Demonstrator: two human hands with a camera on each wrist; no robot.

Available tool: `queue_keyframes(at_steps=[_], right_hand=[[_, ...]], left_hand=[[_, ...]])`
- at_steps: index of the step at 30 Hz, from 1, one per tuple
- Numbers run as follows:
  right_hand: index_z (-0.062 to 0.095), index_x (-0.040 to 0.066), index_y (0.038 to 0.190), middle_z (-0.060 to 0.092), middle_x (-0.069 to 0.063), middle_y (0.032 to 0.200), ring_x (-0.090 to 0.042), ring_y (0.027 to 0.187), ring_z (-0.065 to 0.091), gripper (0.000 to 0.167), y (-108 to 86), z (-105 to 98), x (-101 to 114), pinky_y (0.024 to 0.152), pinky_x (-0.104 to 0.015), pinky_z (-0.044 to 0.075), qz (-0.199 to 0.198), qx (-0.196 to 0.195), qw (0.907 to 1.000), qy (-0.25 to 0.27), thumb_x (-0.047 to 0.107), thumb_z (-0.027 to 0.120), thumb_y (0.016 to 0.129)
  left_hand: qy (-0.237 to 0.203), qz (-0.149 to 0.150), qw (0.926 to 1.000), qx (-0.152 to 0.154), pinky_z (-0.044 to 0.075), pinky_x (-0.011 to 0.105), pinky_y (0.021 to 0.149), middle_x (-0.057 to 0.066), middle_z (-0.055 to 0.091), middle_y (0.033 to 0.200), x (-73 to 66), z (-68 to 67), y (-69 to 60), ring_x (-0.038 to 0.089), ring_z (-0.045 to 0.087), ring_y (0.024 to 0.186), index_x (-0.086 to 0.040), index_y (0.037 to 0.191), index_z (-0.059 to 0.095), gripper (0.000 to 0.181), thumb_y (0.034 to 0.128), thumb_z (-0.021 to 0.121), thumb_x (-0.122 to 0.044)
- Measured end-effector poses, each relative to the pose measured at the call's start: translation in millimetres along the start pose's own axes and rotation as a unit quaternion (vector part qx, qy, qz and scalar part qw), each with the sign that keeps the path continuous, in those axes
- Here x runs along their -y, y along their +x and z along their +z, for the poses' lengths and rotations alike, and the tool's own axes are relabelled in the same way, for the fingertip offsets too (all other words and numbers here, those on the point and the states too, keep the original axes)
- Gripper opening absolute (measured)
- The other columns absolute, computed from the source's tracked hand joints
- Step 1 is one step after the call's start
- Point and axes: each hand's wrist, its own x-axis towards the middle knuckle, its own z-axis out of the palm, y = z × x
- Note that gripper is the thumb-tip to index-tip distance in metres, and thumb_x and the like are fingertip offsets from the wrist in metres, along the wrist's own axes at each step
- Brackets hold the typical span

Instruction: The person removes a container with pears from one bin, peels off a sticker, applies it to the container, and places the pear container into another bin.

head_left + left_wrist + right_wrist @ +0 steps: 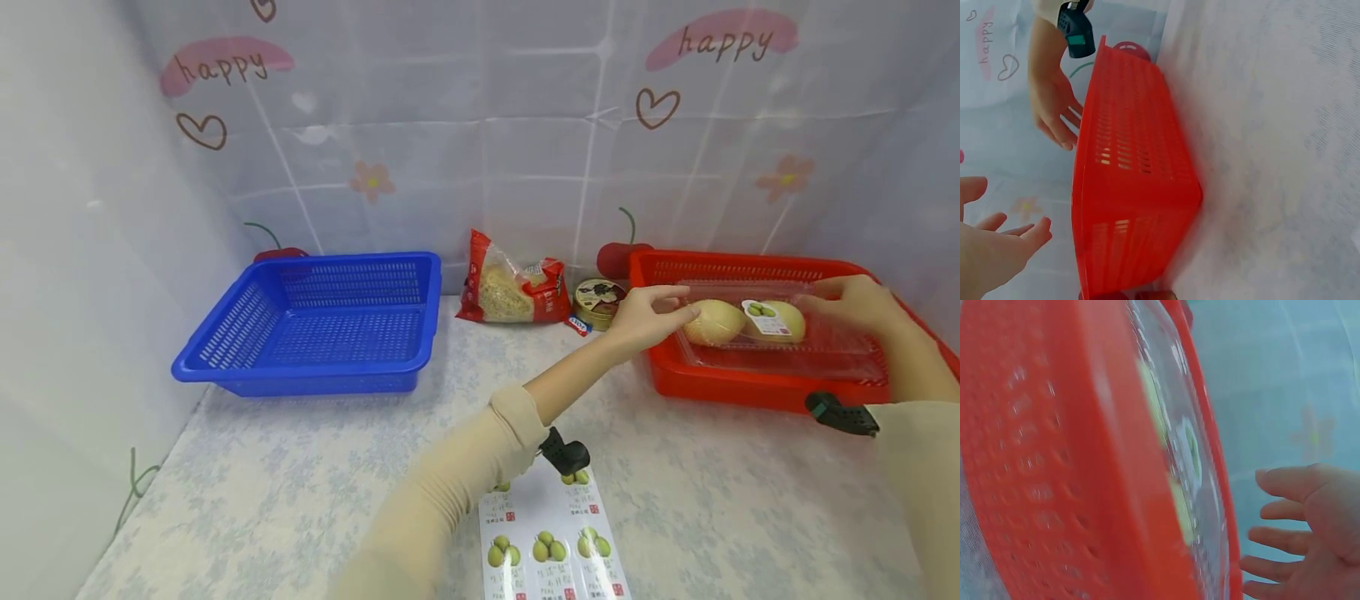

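Inside the red basket (757,393) lies a clear plastic box (840,364) with two pale yellow round fruits (711,323) in it. A white label (767,318) printed with green fruits is on the box. My left hand (648,319) hovers over the basket's left side, fingers parted and nothing held; the left wrist view shows this hand (1000,250) beside the rim. At the right end of the box is my right hand (858,304), its fingers spread in the right wrist view. Whether its fingertips touch the box I cannot tell.
A blue basket (315,367) stands at the left. Against the back curtain are a red bag of noodle-like food (510,292), a round tin (597,302) and a small wrapped piece (578,325). A sheet of fruit labels (551,550) lies in front, partly under my left forearm.
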Motion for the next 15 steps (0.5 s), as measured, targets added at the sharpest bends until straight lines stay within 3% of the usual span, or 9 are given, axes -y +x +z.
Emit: queue_keyframes(at_steps=[7, 11, 15], right_hand=[[0.034, -0.021, 0.130, 0.036, -0.047, 0.125, -0.058, 0.109, 0.038, 0.071, -6.2, 11.5, 33.2, 0.085, -0.069, 0.037, -0.048, -0.022, 0.9986, -0.002, 0.040, 0.045, 0.096], [0.038, -0.019, 0.130, 0.039, -0.045, 0.124, -0.057, 0.106, 0.043, 0.067, -11.3, 22.7, 60.3, 0.081, -0.067, 0.040, -0.079, -0.054, 0.9954, 0.008, 0.037, 0.048, 0.096], [0.039, -0.017, 0.132, 0.040, -0.042, 0.129, -0.057, 0.112, 0.040, 0.065, -15.8, 35.4, 92.3, 0.085, -0.068, 0.037, -0.109, -0.083, 0.9903, 0.024, 0.035, 0.050, 0.096]], left_hand=[[-0.070, 0.006, 0.9975, -0.002, 0.050, 0.017, 0.079, 0.014, 0.060, 0.125, 17.4, -35.6, -20.5, 0.013, 0.059, 0.108, -0.006, 0.126, 0.060, 0.038, 0.0894, 0.064, -0.016], [-0.058, 0.026, 0.9978, -0.018, 0.050, 0.019, 0.081, 0.013, 0.060, 0.125, 22.8, -55.3, -31.7, 0.015, 0.059, 0.110, -0.006, 0.127, 0.060, 0.038, 0.0898, 0.064, -0.015], [-0.045, 0.046, 0.9975, -0.029, 0.049, 0.022, 0.086, 0.011, 0.060, 0.125, 28.4, -73.3, -42.2, 0.018, 0.058, 0.114, -0.008, 0.129, 0.058, 0.039, 0.0909, 0.062, -0.015]])
